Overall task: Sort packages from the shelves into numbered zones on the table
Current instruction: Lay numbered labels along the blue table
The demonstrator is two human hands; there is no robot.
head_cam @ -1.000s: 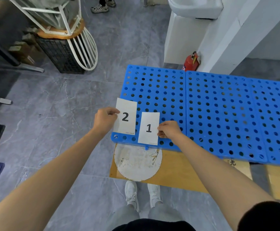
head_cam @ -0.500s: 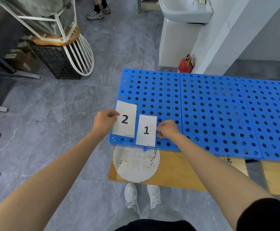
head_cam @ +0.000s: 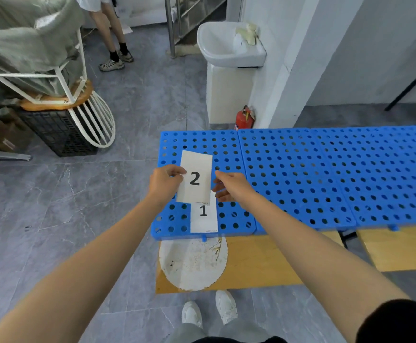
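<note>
A white paper card numbered 2 is being pinched at its left edge by the left hand, above the blue perforated plastic tabletop. The right hand is being held with fingers spread, just beside that card's right edge. A white paper card numbered 1 is lying flat at the tabletop's near edge, partly covered in view by the first card.

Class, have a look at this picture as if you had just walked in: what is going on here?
A person stands at a blue table full of round holes and is laying out number cards. The left hand pinches the card marked 2 by its left edge and holds it so that it covers the top of the card marked 1, which lies flat near the table's front edge. The right hand is open beside the right edge of card 2; whether it touches is unclear.
</note>
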